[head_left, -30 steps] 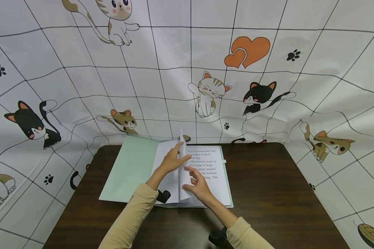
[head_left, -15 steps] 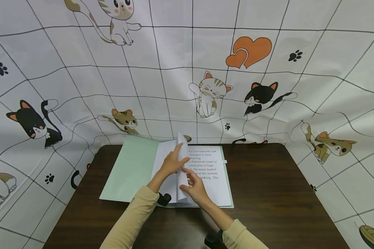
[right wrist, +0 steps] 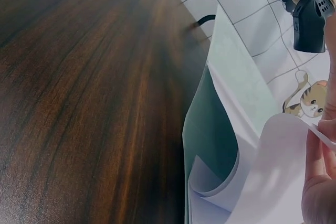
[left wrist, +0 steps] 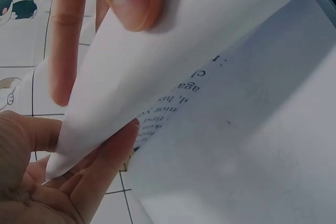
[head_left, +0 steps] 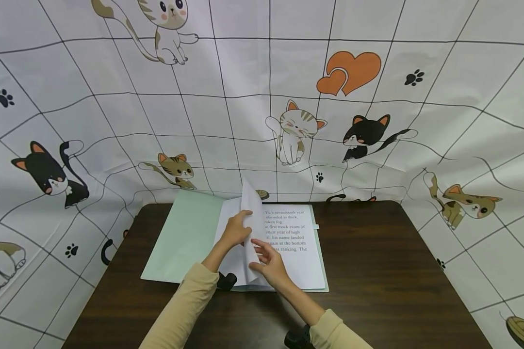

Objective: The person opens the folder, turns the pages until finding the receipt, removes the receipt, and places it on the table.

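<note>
A pale green folder lies spread on the table, with white printed sheets inside. One white page stands raised and curled near the folder's middle. At the page's left side, my left hand pinches it; in the left wrist view its fingers lie on both sides of the page's narrow end. My right hand holds the same page from the right and lower down, its thumb against the paper and a finger behind. Printed text on the sheet beneath shows at right.
The dark wooden table extends on both sides of the folder. Behind and beside it hangs a white gridded cloth with cartoon cats. A small white tab sticks out at the folder's right edge. Dark cameras sit at the wrists.
The raised page has shifted a little to the left, uncovering more text beneath. Both hands have moved slightly left with it, and the left index finger has come lower.
</note>
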The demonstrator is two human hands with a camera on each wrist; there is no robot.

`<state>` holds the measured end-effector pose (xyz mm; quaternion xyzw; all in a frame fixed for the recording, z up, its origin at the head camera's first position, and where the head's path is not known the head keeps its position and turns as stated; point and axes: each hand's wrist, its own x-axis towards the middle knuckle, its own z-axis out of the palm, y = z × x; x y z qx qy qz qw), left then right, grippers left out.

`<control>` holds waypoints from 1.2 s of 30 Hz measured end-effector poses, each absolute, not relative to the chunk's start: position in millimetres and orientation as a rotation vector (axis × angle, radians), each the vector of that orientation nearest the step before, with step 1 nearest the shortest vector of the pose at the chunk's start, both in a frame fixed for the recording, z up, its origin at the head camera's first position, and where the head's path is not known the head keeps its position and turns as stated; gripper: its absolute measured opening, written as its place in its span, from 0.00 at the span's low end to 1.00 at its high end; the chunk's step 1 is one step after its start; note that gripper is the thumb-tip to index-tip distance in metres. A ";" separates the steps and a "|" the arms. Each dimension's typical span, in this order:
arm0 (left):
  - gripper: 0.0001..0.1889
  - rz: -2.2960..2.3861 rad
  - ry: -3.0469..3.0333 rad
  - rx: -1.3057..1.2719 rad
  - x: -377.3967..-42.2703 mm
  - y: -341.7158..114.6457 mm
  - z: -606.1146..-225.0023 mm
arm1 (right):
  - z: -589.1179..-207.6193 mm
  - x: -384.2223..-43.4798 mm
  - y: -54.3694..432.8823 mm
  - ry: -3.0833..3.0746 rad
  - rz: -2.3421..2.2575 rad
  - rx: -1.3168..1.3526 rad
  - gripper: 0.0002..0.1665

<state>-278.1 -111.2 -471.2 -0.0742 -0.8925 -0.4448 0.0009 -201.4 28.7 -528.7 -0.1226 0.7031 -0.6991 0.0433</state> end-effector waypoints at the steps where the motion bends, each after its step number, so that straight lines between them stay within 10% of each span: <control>1: 0.30 -1.394 -2.797 -0.231 -277.8 -111.8 -471.4 | -529.5 -201.4 28.6 2.150 -2.135 -0.368 0.36; 19: 0.38 -1.730 -2.822 -0.104 -277.6 -136.6 -476.2 | -539.1 -201.3 19.1 1.966 -2.216 -0.294 0.33; 36: 0.25 -1.518 -2.829 0.056 -270.9 -166.7 -507.3 | -539.9 -201.9 25.2 1.836 -2.198 -0.290 0.35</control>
